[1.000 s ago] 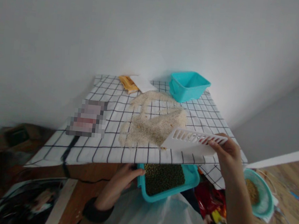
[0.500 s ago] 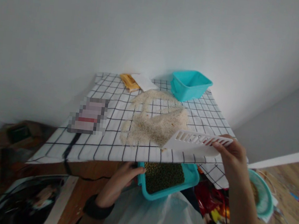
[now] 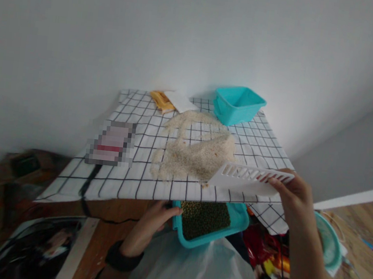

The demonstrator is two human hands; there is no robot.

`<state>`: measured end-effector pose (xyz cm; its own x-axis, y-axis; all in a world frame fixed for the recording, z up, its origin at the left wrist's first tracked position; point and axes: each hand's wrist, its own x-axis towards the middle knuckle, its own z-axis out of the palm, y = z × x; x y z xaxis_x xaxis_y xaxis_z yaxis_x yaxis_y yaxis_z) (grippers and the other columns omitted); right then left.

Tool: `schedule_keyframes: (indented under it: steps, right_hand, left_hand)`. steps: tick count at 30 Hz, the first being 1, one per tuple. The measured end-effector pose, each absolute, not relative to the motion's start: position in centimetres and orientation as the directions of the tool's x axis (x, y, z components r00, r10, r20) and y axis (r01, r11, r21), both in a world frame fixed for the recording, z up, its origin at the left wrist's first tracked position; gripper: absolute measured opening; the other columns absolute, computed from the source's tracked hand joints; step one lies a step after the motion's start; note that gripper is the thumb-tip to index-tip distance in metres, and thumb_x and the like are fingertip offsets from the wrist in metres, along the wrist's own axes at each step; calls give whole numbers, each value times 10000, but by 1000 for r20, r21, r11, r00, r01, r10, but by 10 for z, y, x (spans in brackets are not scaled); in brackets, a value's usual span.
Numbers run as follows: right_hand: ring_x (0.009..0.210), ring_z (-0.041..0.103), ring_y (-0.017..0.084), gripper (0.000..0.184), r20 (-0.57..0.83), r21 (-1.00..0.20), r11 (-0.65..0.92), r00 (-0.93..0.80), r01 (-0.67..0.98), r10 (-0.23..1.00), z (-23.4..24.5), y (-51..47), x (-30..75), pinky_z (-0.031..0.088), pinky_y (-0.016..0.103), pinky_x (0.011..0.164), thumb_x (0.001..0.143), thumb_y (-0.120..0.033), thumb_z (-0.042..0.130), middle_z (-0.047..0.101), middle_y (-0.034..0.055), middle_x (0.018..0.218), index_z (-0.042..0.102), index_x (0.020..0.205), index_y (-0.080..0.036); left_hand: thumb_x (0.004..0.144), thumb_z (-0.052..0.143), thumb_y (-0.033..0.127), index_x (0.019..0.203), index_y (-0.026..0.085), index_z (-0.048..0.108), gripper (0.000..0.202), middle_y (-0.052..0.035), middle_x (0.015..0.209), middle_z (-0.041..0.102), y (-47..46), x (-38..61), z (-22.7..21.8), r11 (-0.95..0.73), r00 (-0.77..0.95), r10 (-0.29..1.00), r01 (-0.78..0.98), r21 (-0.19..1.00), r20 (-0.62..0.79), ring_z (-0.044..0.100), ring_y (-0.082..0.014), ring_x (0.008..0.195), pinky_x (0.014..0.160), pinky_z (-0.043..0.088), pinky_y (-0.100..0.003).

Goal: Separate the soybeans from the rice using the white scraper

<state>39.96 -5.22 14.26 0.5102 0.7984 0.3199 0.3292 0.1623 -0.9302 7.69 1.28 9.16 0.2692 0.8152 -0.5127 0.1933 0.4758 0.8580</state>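
Note:
My left hand [image 3: 156, 220] grips the left rim of a turquoise plastic tub [image 3: 192, 244], its thumb over the edge. Green and yellowish beans or grains [image 3: 206, 220] lie in this tub, which sits on my lap just below the table edge. My right hand [image 3: 292, 193] is closed on the right end of a white plastic piece with a row of slots [image 3: 241, 185], held tilted over the table's front edge. A spread of pale grain [image 3: 201, 156], probably rice, lies on the cloth just left of the slotted piece.
A second turquoise tub [image 3: 236, 113] stands at the back right of the checked tablecloth [image 3: 145, 153]. Behind the grain lie a yellow packet [image 3: 162, 102] and a white sheet [image 3: 180, 102]. A blurred-out device [image 3: 111, 144] is at left. A turquoise basin [image 3: 330, 245] stands on the floor.
My right hand and the slotted white piece have shifted slightly to the right. The left hand and the tub of beans stay almost where they were.

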Motion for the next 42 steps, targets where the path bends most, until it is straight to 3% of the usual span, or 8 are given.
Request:
schedule_keyframes:
  steps: [15,27,42]
  right_hand:
    - [692,600,164,120,280,-947,147,512,284,812,142,-57,403,434,277,599,774,-327,816,696,-7,763,747,829,-246]
    - [781,648,193,92,280,-944,157,456,289,845,142,-59,402,471,294,659,800,-320,795,723,20,822,761,827,-239]
    - [676,625,162,138,291,-947,163,518,278,804,140,-49,394,466,269,603,753,-302,821,711,1,756,733,824,-222]
  left_hand:
    - [672,748,368,779,182,719,216,47,641,618,20,73,90,441,295,826,195,876,-481,415,-111,530,498,253,-268]
    - [660,792,398,768,189,714,248,43,639,627,19,71,91,414,304,841,169,894,-447,445,-114,517,488,264,-265]
    - [678,786,400,799,192,704,254,52,667,611,19,70,89,429,294,833,192,883,-469,455,-117,551,513,267,-270]
